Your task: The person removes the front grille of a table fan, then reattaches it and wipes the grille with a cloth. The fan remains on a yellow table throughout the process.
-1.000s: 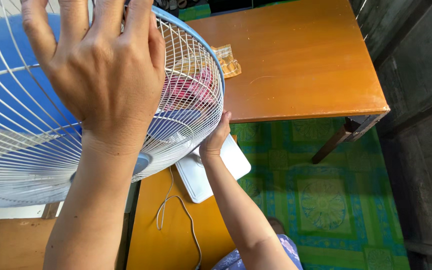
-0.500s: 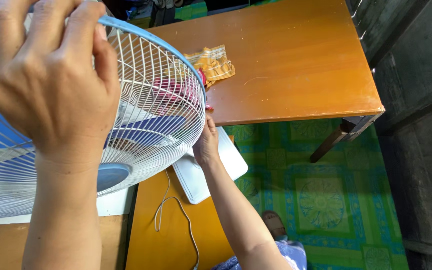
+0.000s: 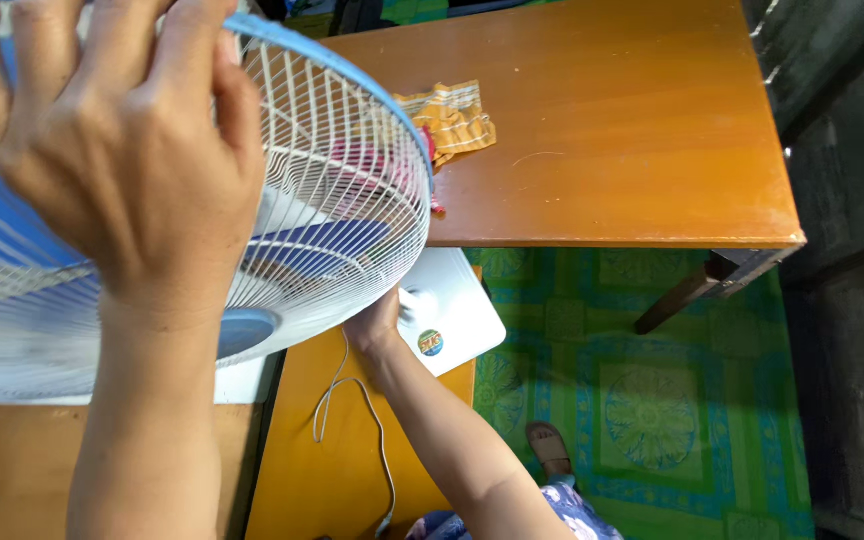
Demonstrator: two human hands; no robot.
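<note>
A white wire-grille fan (image 3: 352, 230) with a blue rim and blue blades fills the left of the view. My left hand (image 3: 122, 160) is close to the camera, fingers curled over the top of the grille. Down at the grille's lower edge, just above the fan's white base (image 3: 457, 310), my right hand (image 3: 377, 325) grips the fan, with its fingertips hidden behind the rim. A white cord (image 3: 352, 420) hangs from the fan down past my right forearm.
An orange wooden table (image 3: 632, 140) carries a crumpled yellow wrapper (image 3: 452, 115) and a pink thing (image 3: 382, 165) seen through the grille. Below lie a yellow surface (image 3: 312, 480), a green patterned floor mat (image 3: 652, 400) and my sandalled foot (image 3: 552, 450). A dark wall (image 3: 852, 250) stands at the right.
My left hand's fingers went from spread flat on the grille to curled over its top. The fan has shifted left, and my right hand sits lower along the rim.
</note>
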